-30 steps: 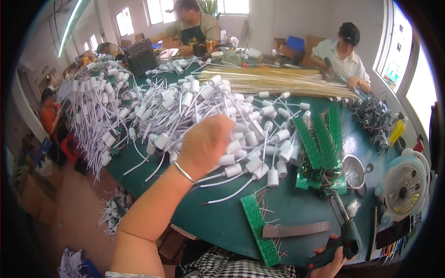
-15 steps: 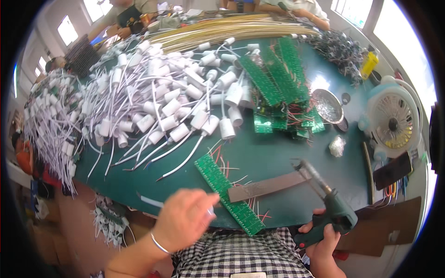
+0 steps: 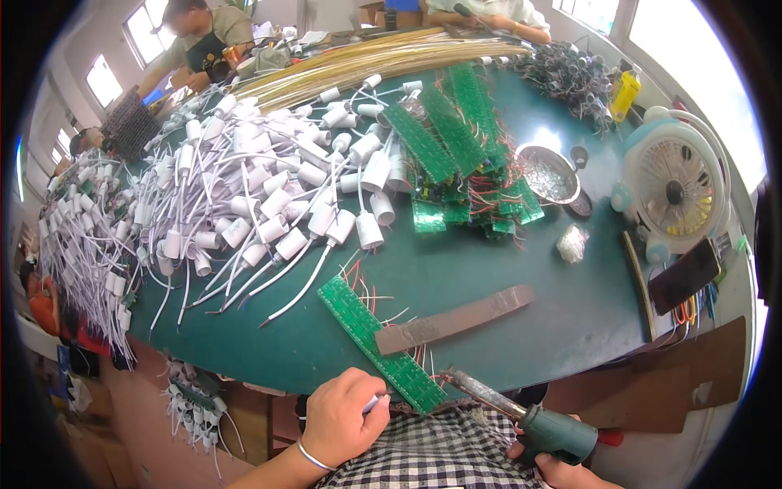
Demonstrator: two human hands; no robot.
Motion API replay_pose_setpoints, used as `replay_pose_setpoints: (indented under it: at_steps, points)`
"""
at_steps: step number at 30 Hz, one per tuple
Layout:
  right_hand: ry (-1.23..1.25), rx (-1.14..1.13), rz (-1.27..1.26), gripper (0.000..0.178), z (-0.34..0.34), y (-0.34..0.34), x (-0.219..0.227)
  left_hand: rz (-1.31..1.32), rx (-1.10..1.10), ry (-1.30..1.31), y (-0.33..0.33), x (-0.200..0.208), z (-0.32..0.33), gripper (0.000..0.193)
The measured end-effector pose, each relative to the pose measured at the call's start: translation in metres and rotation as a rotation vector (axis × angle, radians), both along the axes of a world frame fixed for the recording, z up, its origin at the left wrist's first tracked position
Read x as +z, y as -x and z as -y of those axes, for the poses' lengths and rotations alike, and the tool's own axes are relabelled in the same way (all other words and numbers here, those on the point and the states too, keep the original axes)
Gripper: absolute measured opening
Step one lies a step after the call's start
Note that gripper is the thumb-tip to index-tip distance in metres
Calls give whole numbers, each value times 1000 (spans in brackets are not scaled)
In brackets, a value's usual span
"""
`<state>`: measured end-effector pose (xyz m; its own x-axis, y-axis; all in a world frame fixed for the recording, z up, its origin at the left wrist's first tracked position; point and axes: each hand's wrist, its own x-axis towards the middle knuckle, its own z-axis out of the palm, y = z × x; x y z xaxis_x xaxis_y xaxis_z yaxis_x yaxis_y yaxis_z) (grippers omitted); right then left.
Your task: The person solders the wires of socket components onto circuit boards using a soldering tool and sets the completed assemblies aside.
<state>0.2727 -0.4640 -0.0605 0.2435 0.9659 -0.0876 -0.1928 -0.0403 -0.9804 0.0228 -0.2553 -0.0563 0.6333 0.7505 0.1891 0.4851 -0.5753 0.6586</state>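
Soldering gun is swung down and nearer compared with half a second ago, tip now by the red wires at the near end of the green circuit board; contact unclear. Left hand also nearer, now just left of that same end. Fingers curled in, thumb and forefinger closed on a small pale piece; mostly hidden, can't tell what it is. Right hand wrapped round the gun's handle, barrel pointing left and far.

Board lies slanted on the green table at the near edge, far end to the left. Brown strip rests across its middle, running off right. Far left: big heap of white cylinders with cables. Right of heap: stacked green boards, then metal bowl, clear crumpled lump nearer. White fan at far right.
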Motion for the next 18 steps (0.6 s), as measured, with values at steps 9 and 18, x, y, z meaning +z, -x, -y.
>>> replay_pose_setpoints:
  at_steps: [9, 18]
  points:
    - [7, 149, 363, 73, 15, -30, -18, 24, -26, 11, -5, 11, 16, 24]
    - [-41, 132, 108, 28, -79, 45, -16, 262, -199, 14, -20, 28, 31, 14]
